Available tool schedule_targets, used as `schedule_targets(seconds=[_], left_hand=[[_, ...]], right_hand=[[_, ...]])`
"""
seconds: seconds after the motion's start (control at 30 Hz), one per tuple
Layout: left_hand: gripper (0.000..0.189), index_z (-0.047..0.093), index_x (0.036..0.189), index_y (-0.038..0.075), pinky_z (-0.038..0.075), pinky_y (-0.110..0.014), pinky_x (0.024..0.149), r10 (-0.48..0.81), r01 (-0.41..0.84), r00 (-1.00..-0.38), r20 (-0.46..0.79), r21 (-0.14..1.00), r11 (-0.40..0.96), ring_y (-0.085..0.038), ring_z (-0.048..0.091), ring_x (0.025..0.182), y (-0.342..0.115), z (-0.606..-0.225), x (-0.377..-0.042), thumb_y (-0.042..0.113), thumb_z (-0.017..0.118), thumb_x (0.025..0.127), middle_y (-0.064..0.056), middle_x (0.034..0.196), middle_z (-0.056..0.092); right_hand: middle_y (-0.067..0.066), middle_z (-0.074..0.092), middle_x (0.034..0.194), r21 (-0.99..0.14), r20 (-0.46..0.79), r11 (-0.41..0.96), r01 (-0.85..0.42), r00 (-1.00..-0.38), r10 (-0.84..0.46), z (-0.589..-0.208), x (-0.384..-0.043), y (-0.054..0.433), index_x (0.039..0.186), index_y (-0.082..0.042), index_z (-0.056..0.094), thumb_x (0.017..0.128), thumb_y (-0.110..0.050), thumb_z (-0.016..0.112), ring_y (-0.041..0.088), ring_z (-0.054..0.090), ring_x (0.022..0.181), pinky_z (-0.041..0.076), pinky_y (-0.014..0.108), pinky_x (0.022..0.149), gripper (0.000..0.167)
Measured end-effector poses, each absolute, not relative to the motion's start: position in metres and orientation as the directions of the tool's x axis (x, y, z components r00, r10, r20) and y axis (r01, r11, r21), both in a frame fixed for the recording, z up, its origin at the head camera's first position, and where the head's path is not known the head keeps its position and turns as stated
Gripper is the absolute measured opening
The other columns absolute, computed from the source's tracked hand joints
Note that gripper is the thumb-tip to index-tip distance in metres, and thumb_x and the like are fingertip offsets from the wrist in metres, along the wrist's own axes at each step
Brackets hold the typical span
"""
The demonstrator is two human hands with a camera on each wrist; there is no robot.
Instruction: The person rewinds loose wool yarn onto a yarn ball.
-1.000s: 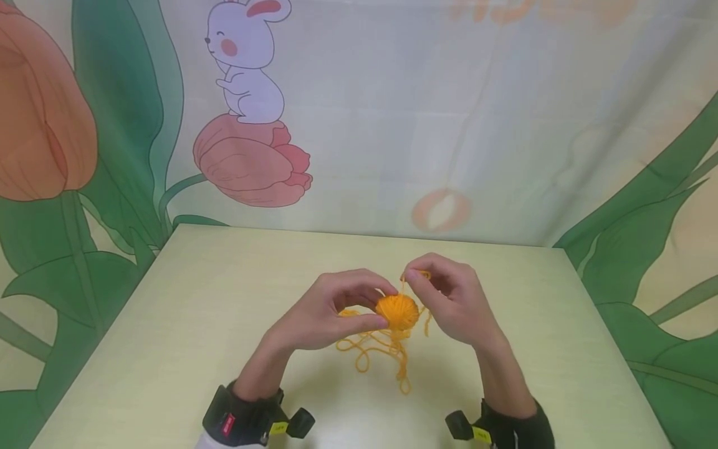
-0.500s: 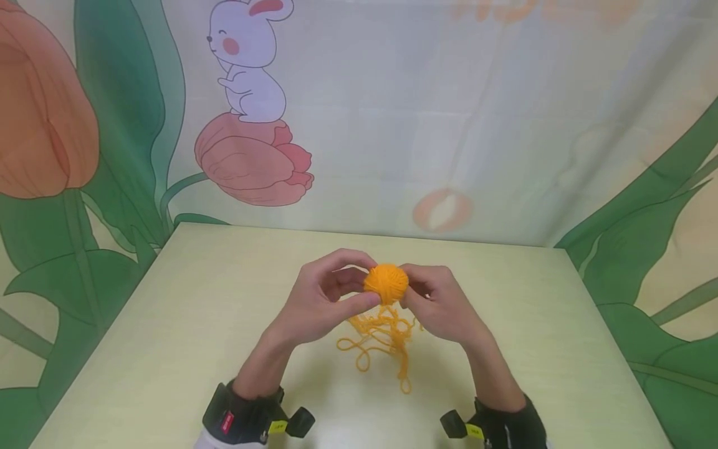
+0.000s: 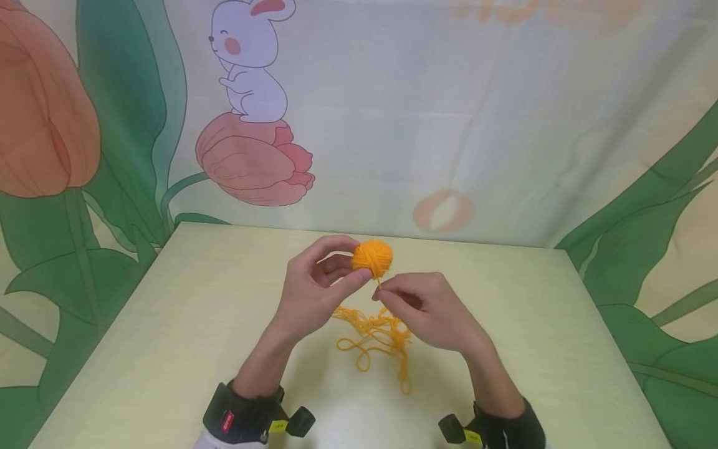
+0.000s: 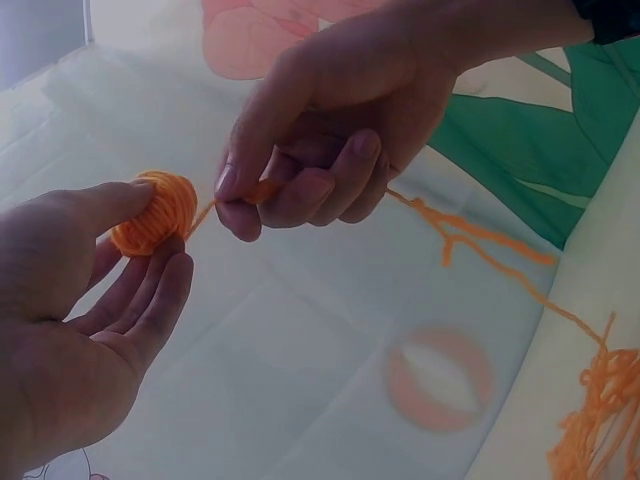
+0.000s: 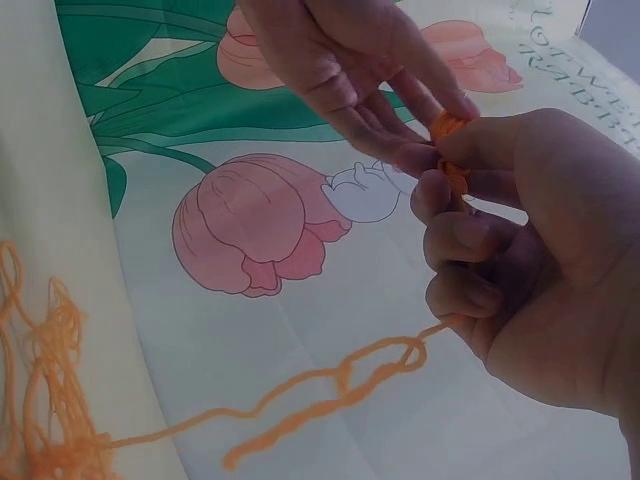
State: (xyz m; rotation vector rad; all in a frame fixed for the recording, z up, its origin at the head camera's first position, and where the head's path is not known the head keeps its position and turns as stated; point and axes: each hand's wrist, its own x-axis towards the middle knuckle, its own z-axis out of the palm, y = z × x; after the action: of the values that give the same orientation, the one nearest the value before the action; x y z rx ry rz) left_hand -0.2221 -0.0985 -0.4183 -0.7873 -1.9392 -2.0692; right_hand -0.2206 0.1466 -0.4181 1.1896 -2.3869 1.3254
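A small ball of orange yarn [image 3: 373,257] is held up above the table by my left hand [image 3: 314,293], its fingertips and thumb gripping the ball's left side. My right hand [image 3: 432,312] pinches the yarn strand [image 4: 203,216] just below and to the right of the ball, and the strand is taut between them. In the left wrist view the strand runs on through the curled right fingers [image 4: 300,190] and out the far side. From there it trails down to a loose tangle of yarn [image 3: 373,330] lying on the table under the hands.
The pale table [image 3: 185,349] ends at a back edge against a printed cloth backdrop [image 3: 364,125] with tulips and a rabbit. Black straps with small cameras [image 3: 300,422] sit on both wrists.
The left hand has carried the yarn ball up and to the left. My right hand has come from upper right of the ball, past its right side, to below it. The tangle has spread slightly.
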Motion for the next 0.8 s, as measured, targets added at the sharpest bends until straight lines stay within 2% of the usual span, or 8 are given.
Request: schedule_targets(seconds=[0.17,0.37,0.8], left_hand=[[0.043,0.071,0.135,0.003,0.07,-0.03,0.101,0.2,0.505,-0.833,0.515,0.857,-0.105,-0.019,0.081,0.105,-0.097,-0.42,-0.223,-0.006,0.085,0.096,-0.011,0.131,0.074],[0.045,0.072,0.137,0.006,0.069,-0.029,0.102,0.217,0.533,-0.818,0.532,0.844,-0.059,-0.021,0.081,0.107,-0.097,-0.422,-0.224,-0.005,0.086,0.096,-0.012,0.133,0.076],[0.046,0.075,0.136,0.01,0.07,-0.031,0.101,0.27,0.581,-0.788,0.553,0.813,0.031,-0.021,0.082,0.105,-0.094,-0.424,-0.226,-0.002,0.089,0.094,-0.008,0.13,0.079]], right_hand=[[-0.006,0.063,0.073,-0.62,0.509,0.277,-0.734,-0.645,-0.571,-0.414,-0.216,0.147,0.103,-0.015,0.084,0.107,-0.006,0.074,0.0,0.047,0.063,0.046,0.019,0.058,0.014],[-0.004,0.061,0.072,-0.621,0.55,0.208,-0.755,-0.61,-0.571,-0.41,-0.212,0.148,0.102,-0.014,0.082,0.106,0.0,0.074,-0.001,0.045,0.063,0.043,0.018,0.055,0.016],[-0.005,0.06,0.071,-0.633,0.599,0.17,-0.755,-0.617,-0.51,-0.4,-0.203,0.15,0.099,-0.012,0.08,0.101,0.009,0.072,0.003,0.042,0.058,0.037,0.018,0.052,0.023]])
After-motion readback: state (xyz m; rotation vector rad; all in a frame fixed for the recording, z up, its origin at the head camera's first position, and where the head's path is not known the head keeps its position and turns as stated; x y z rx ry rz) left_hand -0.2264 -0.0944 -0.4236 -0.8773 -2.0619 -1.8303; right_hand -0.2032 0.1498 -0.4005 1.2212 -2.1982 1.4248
